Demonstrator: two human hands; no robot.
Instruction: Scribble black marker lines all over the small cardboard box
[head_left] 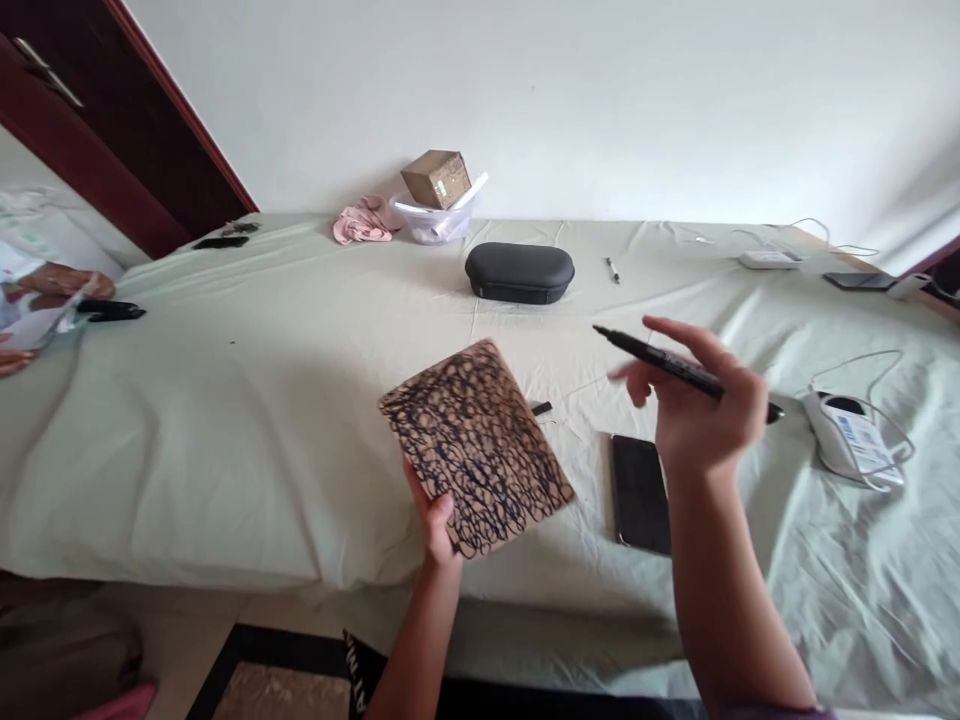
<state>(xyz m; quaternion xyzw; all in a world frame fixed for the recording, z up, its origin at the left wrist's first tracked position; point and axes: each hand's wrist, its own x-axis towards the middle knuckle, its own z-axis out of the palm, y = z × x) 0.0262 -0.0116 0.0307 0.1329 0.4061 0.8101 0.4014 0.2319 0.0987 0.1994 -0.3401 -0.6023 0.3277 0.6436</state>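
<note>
My left hand (437,518) grips a square brown cardboard piece (480,450) by its lower left edge, thumb on the front face. Looping black scribbles cover most of that face. In my right hand (709,405) is a black marker pen (660,360), its dark tip bare and pointing left, apart from the cardboard. A small black object (541,408), perhaps the pen's cap, lies on the cloth just behind the cardboard's right edge. Below my right hand a dark phone (639,492) lies flat, partly hidden by my forearm.
A black oval case (519,272) sits mid-bed, with a thin pen (613,270) beside it. Behind stands a plastic basket (435,222) carrying a cardboard box (437,178), near a pink cloth (363,220). A white corded device (855,440) lies right. Another person's hands (64,285) hold something at far left.
</note>
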